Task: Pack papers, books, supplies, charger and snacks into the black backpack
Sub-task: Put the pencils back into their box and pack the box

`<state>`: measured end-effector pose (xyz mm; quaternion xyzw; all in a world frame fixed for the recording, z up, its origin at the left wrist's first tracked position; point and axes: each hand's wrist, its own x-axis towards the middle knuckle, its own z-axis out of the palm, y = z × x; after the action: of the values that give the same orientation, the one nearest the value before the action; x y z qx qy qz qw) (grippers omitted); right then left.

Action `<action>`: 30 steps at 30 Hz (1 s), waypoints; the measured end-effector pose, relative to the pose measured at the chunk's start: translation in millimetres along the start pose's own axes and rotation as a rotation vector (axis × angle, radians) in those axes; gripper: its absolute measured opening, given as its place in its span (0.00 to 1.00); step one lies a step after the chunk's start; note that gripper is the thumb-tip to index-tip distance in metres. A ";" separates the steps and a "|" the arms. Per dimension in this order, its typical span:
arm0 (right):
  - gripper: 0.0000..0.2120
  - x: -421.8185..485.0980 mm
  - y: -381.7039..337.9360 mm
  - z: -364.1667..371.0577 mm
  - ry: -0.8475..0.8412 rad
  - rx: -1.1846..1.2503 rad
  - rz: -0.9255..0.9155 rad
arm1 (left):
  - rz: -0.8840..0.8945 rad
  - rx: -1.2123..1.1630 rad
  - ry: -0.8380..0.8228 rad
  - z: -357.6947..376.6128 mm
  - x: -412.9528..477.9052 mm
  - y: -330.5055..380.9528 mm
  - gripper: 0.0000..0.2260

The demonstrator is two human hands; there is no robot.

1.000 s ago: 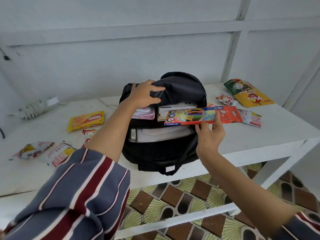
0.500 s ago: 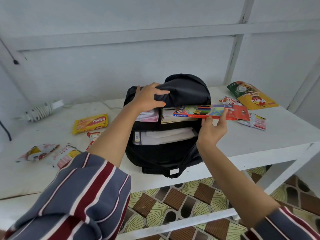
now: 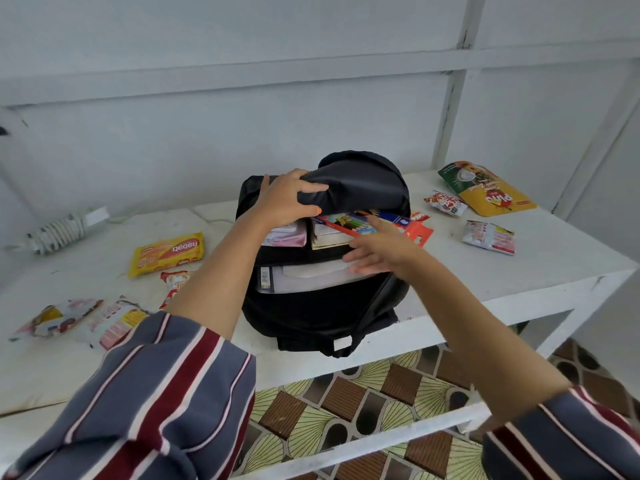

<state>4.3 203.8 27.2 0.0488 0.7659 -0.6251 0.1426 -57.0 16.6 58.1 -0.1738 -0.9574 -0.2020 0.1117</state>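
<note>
The black backpack [image 3: 311, 313] lies on the white table with its mouth towards me. My left hand [image 3: 287, 199] grips the top flap and holds it up. Inside are pink papers [image 3: 285, 237], books [image 3: 329, 237] and white papers [image 3: 311, 277] in the front pocket. A coloured-pencil box [image 3: 417, 232] lies across the books, its red end sticking out to the right. My right hand [image 3: 381, 252] hovers just in front of the box with fingers spread, holding nothing.
A white charger with coiled cable [image 3: 62, 230] lies far left. Snacks lie around: a yellow wafer pack [image 3: 168, 252], packets at left [image 3: 55, 318] [image 3: 114, 323], a green-yellow pouch [image 3: 488, 192] and small packets [image 3: 445, 202] [image 3: 490, 237] at right. The table's front edge [image 3: 519, 282] is close.
My right hand carried the pencil box into the bag's mouth, laid it on the books and let go. The left hand kept holding the flap.
</note>
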 end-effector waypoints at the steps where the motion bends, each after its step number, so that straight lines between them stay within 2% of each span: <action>1: 0.26 -1.6 -2.1 -12.4 0.049 -0.088 -0.055 | 0.000 0.000 -0.001 0.3 -0.1 -0.4 0.18; 3: 0.19 3.5 -1.8 -39.2 0.355 -0.261 -0.174 | 0.006 -0.001 -0.003 0.4 0.3 -1.6 0.19; 4: 0.19 8.0 1.5 -51.7 0.484 -0.333 -0.183 | 0.008 -0.001 -0.005 0.4 0.5 -1.9 0.18; 5: 0.22 11.4 5.7 -60.8 0.521 -0.352 -0.145 | 0.010 -0.001 -0.007 0.4 0.5 -2.1 0.18; 7: 0.30 17.6 15.4 -69.2 0.365 -0.152 0.008 | 0.014 -0.003 -0.004 0.8 1.2 -2.6 0.18; 8: 0.31 20.0 19.5 -70.2 0.278 -0.017 0.069 | 0.016 -0.007 -0.002 1.3 1.6 -3.1 0.18; 10: 0.30 21.6 24.9 -72.0 0.224 0.126 0.113 | 0.020 -0.026 0.000 1.8 2.1 -4.5 0.18; 17: 0.17 8.4 42.7 -49.0 0.379 0.393 -0.041 | 0.024 -0.059 0.002 0.4 4.0 -7.8 0.18; 22: 0.10 11.5 57.2 -20.1 0.522 0.402 -0.150 | 0.023 -0.061 0.002 1.3 5.3 -9.7 0.18; 27: 0.08 36.4 43.8 1.1 0.637 0.477 -0.110 | 0.024 -0.067 0.007 3.9 6.9 -8.3 0.18; 30: 0.12 42.6 39.2 12.6 0.639 0.522 -0.072 | 0.022 -0.057 0.017 3.5 5.6 -8.6 0.18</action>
<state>-24.4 195.4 -23.9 0.2483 0.5886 -0.7563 -0.1414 -65.8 12.3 53.6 -0.1856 -0.9483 -0.2293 0.1171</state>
